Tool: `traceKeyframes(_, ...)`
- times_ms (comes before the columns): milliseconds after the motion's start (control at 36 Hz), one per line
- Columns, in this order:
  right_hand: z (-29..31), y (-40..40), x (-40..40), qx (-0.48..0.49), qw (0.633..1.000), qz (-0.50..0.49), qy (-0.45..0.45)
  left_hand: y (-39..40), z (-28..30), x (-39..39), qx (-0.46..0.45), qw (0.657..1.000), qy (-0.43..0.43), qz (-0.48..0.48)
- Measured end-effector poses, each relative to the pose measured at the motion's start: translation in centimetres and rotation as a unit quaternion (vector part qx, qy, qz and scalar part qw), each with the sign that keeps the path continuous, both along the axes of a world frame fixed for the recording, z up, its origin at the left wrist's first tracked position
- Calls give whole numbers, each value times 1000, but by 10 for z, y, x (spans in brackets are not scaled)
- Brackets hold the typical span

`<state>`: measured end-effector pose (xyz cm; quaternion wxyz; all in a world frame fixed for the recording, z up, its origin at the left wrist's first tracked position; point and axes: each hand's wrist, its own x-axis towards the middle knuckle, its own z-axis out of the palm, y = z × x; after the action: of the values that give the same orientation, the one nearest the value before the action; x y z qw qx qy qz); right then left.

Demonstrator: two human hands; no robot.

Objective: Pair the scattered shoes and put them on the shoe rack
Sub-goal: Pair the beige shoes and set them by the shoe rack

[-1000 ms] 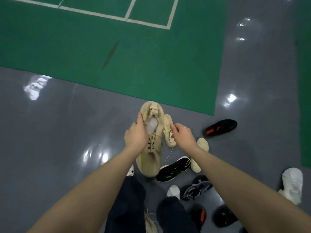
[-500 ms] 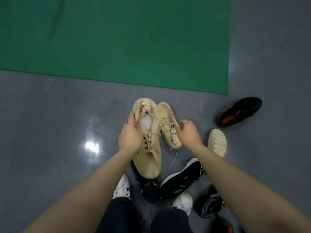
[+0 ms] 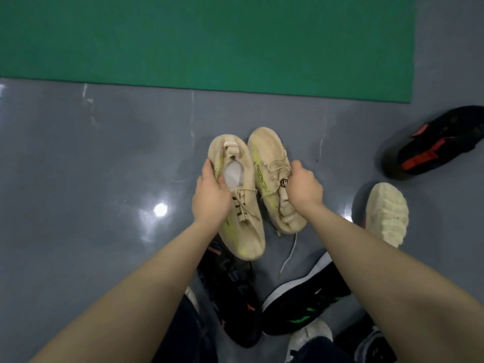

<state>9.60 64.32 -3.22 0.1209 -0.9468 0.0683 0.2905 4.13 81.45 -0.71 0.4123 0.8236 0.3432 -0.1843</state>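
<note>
Beige knit sneakers, one in each hand, held side by side above the grey floor [image 3: 78, 179]: my left hand [image 3: 210, 197] grips the left sneaker [image 3: 242, 218] at its collar, thumb inside; my right hand [image 3: 303, 189] curls round the right sneaker [image 3: 272, 179] at its tongue. Pairing looks done; next comes carrying both to the shoe rack, which is out of view.

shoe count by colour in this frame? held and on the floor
Beige, held: 2, the left-hand shoe and the right-hand shoe
Black on the floor: 4
Cream sole up on the floor: 1
White, partly hidden, at the bottom: 2
Total: 9
</note>
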Motion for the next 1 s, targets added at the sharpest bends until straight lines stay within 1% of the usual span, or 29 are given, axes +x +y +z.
traceKeyframes(139,34,3,-10,30,999,38,-17,-4,29,6,-3,1000,-3,1)
traceKeyframes(250,73,-2,-20,60,998,6,-16,-6,71,4,2,1000,-6,-5)
traceKeyframes(472,195,-16,-38,102,994,-29,-31,-11,188,3,35,997,-35,-58)
traceKeyframes(583,258,-22,-45,119,990,-63,-32,-22,248,6,60,992,-56,-92)
traceKeyframes(806,377,-59,-70,140,980,-137,-42,-56,360,5,119,973,-73,-186)
traceKeyframes(861,407,-73,-78,136,978,-152,-53,-70,385,5,116,967,-83,-211)
traceKeyframes(1000,456,-93,-87,135,974,-167,-76,-93,423,11,108,958,-95,-246)
